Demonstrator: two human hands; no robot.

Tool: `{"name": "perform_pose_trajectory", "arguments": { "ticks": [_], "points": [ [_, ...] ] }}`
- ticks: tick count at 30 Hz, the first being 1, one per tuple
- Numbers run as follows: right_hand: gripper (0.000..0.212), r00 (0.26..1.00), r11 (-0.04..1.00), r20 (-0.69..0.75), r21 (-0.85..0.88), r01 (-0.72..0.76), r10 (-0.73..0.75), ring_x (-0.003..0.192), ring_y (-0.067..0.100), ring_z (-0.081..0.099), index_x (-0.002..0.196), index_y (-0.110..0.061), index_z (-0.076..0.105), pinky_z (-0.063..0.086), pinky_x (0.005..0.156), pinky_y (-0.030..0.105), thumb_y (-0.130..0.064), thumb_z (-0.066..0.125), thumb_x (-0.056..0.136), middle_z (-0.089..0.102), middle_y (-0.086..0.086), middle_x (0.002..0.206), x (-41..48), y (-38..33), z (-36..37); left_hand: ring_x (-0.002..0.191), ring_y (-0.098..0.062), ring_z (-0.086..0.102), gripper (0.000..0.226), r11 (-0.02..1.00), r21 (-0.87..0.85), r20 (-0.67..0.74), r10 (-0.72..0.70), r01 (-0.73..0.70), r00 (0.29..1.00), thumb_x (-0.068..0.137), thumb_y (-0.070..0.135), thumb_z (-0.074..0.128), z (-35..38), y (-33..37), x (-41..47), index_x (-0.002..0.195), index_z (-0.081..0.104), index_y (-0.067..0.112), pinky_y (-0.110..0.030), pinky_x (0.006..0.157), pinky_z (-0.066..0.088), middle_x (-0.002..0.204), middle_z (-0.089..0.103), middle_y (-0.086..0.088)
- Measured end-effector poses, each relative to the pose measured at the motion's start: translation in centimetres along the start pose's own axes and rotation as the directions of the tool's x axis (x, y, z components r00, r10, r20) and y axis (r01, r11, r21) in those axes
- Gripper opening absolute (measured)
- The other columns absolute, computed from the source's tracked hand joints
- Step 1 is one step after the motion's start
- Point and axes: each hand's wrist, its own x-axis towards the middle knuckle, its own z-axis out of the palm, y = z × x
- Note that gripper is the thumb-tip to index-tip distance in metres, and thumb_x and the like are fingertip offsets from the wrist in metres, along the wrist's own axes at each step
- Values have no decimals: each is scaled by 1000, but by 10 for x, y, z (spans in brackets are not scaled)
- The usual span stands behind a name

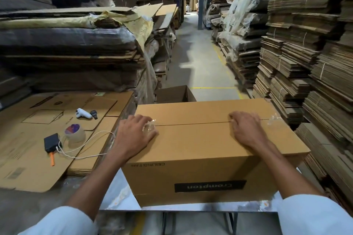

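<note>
A closed brown cardboard box (200, 145) printed "Crompton" upside down stands on a metal table (122, 196) in front of me. Its top flaps meet in a seam running left to right. My left hand (133, 135) lies on the box's left top edge, fingers over a crumpled end of clear tape (150, 126). My right hand (246, 129) rests flat on the top near the seam, fingertips touching it. A loose end of clear tape (274, 118) sticks up at the right end of the seam.
Left of the box, a pile of flattened cartons (38, 139) carries a roll of brown tape (75, 133), a black device with a white cable (51, 142), an orange cutter (52, 159) and a white controller (83, 113). An open box (174, 94) stands behind. Tall cardboard stacks line the aisle (200, 63).
</note>
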Motion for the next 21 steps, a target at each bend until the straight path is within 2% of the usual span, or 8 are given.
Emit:
{"name": "perform_pose_trajectory", "arguments": {
  "ticks": [5,11,13,15,16,18,19,21],
  "points": [
    [28,994,995,30,-6,103,-103,104,30,61,105,-17,66,43,96,42,-7,45,89,71,5,105,0,-39,16,95,-16,61,39,999,-23,-63,26,-27,998,90,58,63,-1,10,-5,107,73,24,-33,74,48,104,70,3],
    [31,996,996,31,-4,86,-86,106,30,61,110,-17,66,46,97,43,-8,44,90,71,7,108,2,-37,16,85,-17,63,27,988,111,-18,108,-105,994,99,37,56,0,15,-1,99,75,18,-35,69,56,93,72,0],
    [34,996,996,26,21,83,-84,110,29,60,117,-17,65,45,100,43,-11,42,93,71,7,114,3,-36,17,78,-16,60,25,998,59,-38,40,-38,998,100,34,54,-2,22,0,93,70,17,-34,66,52,87,67,2],
    [35,996,996,32,27,80,-81,113,29,59,120,-18,65,44,102,43,-12,41,95,70,7,117,2,-34,17,70,-18,57,26,956,-228,-70,-203,183,977,101,30,51,-6,27,1,85,64,14,-36,61,48,79,62,0],
    [34,996,996,34,23,83,-84,113,29,59,120,-18,64,44,102,43,-13,41,96,70,7,117,2,-33,17,66,-21,56,31,873,-375,-69,-361,311,930,102,27,47,-3,20,3,82,62,9,-39,59,47,75,61,-4],
    [34,995,995,39,25,94,-95,115,28,58,122,-18,64,42,101,42,-13,43,96,69,7,119,1,-31,17,63,-24,53,33,625,-553,17,-652,550,758,101,23,42,-4,1,7,86,61,1,-39,59,45,74,59,-8],
    [35,994,995,41,30,97,-99,117,28,57,124,-18,63,40,103,41,-13,43,97,69,7,120,1,-31,17,66,-24,52,29,442,-641,133,-741,627,658,99,21,42,-7,-8,7,91,61,0,-39,61,43,78,58,-9],
    [37,994,995,43,36,96,-97,122,26,55,130,-18,62,37,107,41,-15,43,98,67,7,125,1,-31,18,72,-23,54,21,3,-792,409,-740,610,534,98,7,40,-8,-24,3,97,58,-3,-34,63,41,87,59,-14]
  ]
}}
